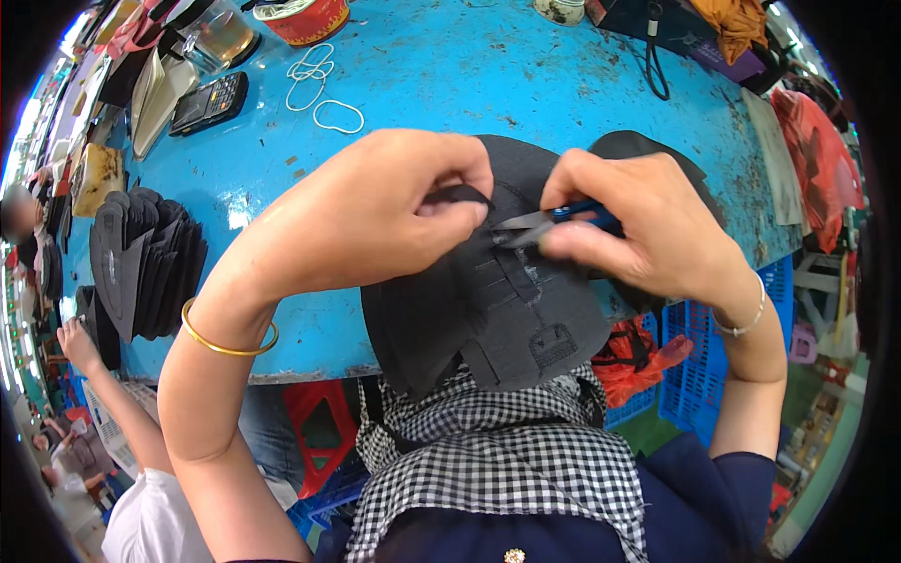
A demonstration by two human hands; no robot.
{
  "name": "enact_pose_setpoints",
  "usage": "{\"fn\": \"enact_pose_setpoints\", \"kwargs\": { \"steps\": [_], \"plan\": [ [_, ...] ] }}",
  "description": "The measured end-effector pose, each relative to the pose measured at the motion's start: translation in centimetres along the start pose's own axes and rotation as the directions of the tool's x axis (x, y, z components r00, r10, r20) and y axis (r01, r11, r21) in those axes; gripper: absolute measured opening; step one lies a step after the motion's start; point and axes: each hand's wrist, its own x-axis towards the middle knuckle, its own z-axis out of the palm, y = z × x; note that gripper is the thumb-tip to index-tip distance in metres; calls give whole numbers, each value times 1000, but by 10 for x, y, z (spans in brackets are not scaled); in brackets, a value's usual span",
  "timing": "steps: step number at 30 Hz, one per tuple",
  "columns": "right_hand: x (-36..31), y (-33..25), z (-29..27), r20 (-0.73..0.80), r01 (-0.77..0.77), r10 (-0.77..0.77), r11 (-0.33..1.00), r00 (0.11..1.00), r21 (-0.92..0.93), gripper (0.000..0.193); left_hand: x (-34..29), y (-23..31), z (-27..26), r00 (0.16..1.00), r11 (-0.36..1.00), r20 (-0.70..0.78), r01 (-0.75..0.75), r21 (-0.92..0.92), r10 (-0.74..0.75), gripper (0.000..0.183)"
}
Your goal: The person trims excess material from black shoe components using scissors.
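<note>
A black fabric piece with stitched patches and pale marks lies over the near edge of the blue table. My left hand, a gold bangle on its wrist, is closed in a pinch on a narrow black strap above the piece. In my right hand are thread snips with blue handles. Their blades point left, close to the strap and the pinching fingers. Whether the blades touch the strap, I cannot tell. Another black piece lies partly hidden behind my right hand.
Stacked black cut pieces stand at the left. Farther back are a keypad device, white cord, a glass mug and a red bowl. Blue crates stand below right. Another person's arm reaches in at left.
</note>
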Motion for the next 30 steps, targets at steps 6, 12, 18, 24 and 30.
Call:
{"fn": "enact_pose_setpoints", "kwargs": {
  "steps": [6,12,18,24,30],
  "plan": [
    [-18,-54,31,3,208,-226,891,974,-403,33,-38,24,-23,934,893,-255,122,-433,-252,14],
    [-21,-67,60,-100,50,-118,854,988,-518,23,-77,42,-48,877,814,-481,-271,-514,-12,29],
    [-38,-9,-5,-245,-329,675,603,696,727,23,-57,79,-22,949,842,-139,176,-510,-282,17],
    [-145,75,-12,-320,-390,891,434,323,813,41,-18,32,-2,992,994,119,42,-103,-30,12],
    [-192,98,-10,-311,-433,884,446,348,783,31,7,27,5,955,995,289,41,93,-66,11]
  ]
}}
